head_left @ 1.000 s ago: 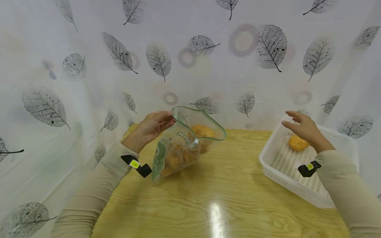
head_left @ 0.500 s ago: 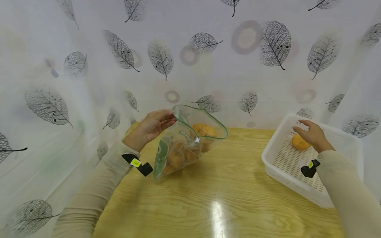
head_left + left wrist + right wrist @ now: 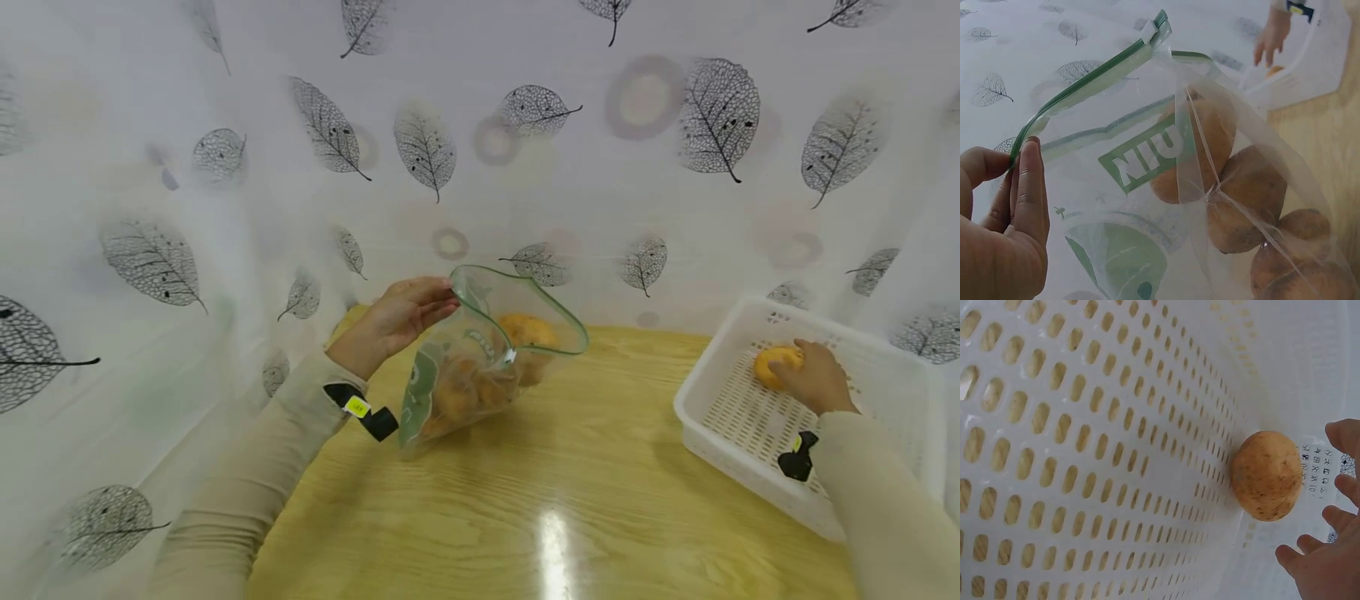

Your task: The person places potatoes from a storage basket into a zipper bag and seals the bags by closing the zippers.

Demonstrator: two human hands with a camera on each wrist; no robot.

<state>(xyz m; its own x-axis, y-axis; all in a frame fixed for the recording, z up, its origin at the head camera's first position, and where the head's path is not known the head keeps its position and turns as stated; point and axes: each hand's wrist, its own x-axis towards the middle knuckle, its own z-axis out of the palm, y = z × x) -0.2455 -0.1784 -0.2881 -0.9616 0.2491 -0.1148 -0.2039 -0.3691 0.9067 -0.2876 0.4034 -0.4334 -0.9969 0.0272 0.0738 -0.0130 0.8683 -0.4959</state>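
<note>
My left hand (image 3: pixel 396 322) pinches the green-edged rim of a clear zip bag (image 3: pixel 422 392) between thumb and fingers. The bag's mouth gapes, and several potatoes (image 3: pixel 1246 197) show through its film in the left wrist view. On the right, a single potato (image 3: pixel 772 367) lies in a white perforated basket (image 3: pixel 705 421). My right hand (image 3: pixel 819 379) is down inside that basket, beside this potato. In the right wrist view the fingers (image 3: pixel 1347 487) are spread and stand a little apart from the potato (image 3: pixel 1266 476).
A pale wooden table (image 3: pixel 600 467) lies under both the bag and the basket. White curtain (image 3: pixel 562 183) with a leaf print hangs behind and along the left side. The basket's raised walls surround the right hand.
My right hand has come down into the basket to the potato, from above its far side. The left hand keeps its pinch on the bag. The head view has shifted slightly.
</note>
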